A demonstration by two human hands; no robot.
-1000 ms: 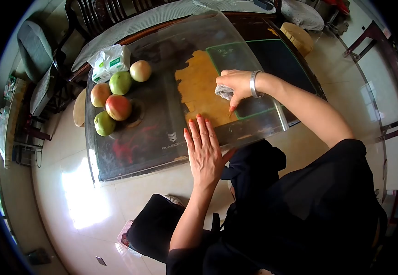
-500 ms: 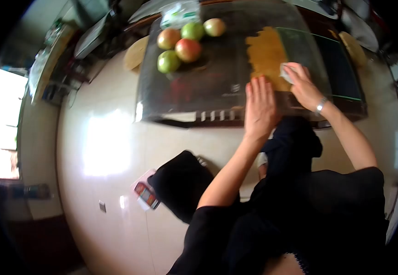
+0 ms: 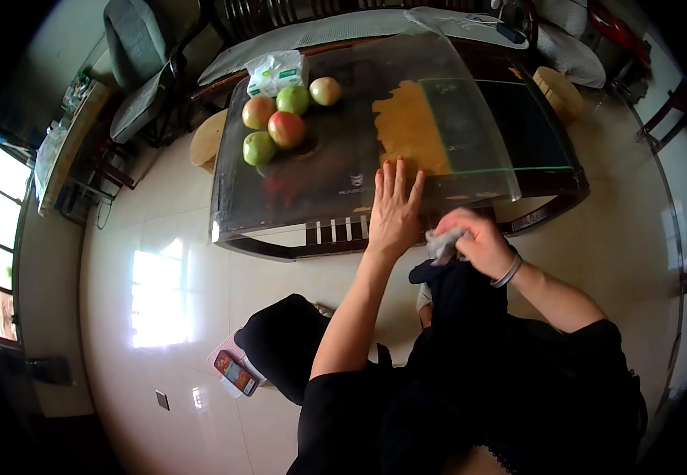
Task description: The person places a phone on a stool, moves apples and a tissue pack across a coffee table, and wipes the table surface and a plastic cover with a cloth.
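Note:
My left hand (image 3: 395, 210) lies flat with its fingers spread on the front edge of the table (image 3: 280, 214), fingertips just below an orange-brown patch (image 3: 411, 131). A crumpled greyish-white cloth or tissue (image 3: 443, 247) is gripped in my right hand (image 3: 486, 247), held off the table's front edge above my knee. A clear sheet (image 3: 482, 131) covers much of the tabletop, its right border crossing a dark panel with a green line. Several round red and green fruits (image 3: 286, 129) sit together at the table's left.
A white tissue pack (image 3: 277, 75) stands behind the fruits. Round wooden stools (image 3: 559, 93) flank the table, and a bench (image 3: 320, 33) runs behind it. A dark-covered seat (image 3: 284, 344) with a phone (image 3: 234, 372) beside it is at my left.
My right hand has drawn the crumpled cloth or tissue back from the tabletop toward me. My left hand stays flat near the front edge, and the view has shifted.

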